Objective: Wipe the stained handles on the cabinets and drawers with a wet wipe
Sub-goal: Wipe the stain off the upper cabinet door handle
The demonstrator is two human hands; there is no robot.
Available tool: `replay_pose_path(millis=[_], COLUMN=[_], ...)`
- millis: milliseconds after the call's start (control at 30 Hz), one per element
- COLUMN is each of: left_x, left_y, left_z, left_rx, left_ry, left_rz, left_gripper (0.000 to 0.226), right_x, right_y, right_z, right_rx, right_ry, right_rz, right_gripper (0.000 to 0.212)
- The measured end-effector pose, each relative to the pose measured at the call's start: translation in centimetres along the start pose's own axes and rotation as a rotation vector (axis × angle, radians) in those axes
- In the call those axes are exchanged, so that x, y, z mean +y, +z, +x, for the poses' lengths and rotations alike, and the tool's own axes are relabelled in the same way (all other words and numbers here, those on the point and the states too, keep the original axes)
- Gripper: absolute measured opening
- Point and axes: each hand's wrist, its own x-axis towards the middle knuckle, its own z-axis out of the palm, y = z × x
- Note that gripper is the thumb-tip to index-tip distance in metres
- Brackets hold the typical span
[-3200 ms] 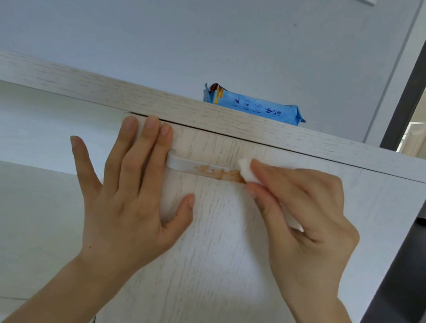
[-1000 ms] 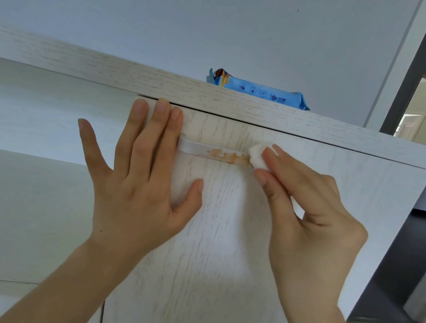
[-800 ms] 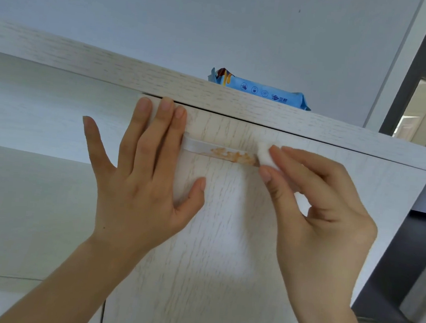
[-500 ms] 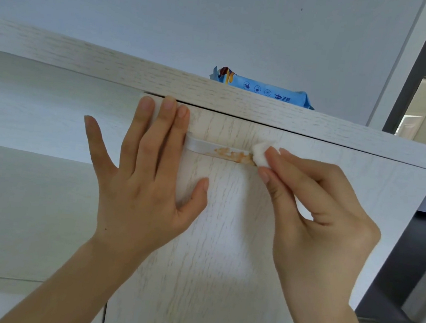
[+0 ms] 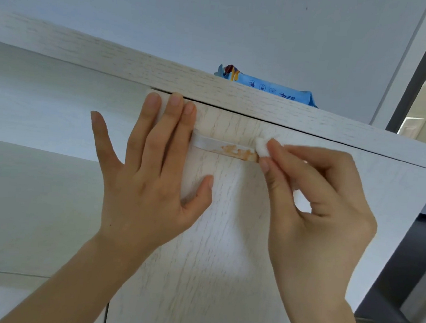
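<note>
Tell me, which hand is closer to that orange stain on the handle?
The right hand. It pinches a wipe right at the stain's right end. The left hand lies flat on the door, fingers covering the handle's clean left end.

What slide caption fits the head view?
Right hand pinches wet wipe at stained handle; left hand braces door.

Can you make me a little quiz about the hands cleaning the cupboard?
1. True or false: the handle is already clean.
2. Which hand pinches the wipe? A left hand, B right hand
3. What blue thing lies on top of the cupboard?

Key
1. False, an orange stain is on it.
2. B; the left hand presses flat on the door.
3. The wipes pack.
</note>
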Motion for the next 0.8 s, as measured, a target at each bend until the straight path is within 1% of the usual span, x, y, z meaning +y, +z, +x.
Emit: replay_pose_path(millis=[100,233,333,467,600,700,800], left_x=[0.0,0.1,0.1,0.1,0.1,0.1,0.1], left_y=[0.0,0.1,0.0,-0.2,-0.2,-0.2,-0.3], left_z=[0.0,-0.1,0.0,0.1,0.1,0.1,0.1], left_rx=[0.000,0.002,0.003,-0.001,-0.002,-0.001,-0.003], left_ry=[-0.004,-0.003,-0.001,-0.006,-0.004,0.000,-0.003], left_rz=[-0.002,-0.005,-0.008,-0.027,-0.032,-0.030,-0.035], left_gripper=[0.071,0.071,0.070,0.070,0.069,0.069,0.069], right_x=[0.2,-0.3,-0.1,0.1,-0.1,0.4,0.9], right_y=[-0.3,0.3,0.2,-0.9,0.1,0.2,-0.1], right_z=[-0.1,-0.2,-0.3,-1.0,-0.6,-0.1,0.0], right_rx=[-0.018,0.019,-0.005,0.052,0.022,0.010,0.009], right_ry=[-0.001,-0.019,-0.038,0.001,-0.086,-0.167,-0.210], right_rz=[-0.008,-0.017,-0.011,0.015,-0.057,-0.130,-0.181], right_gripper=[0.023,0.020,0.021,0.023,0.026,0.022,0.016])
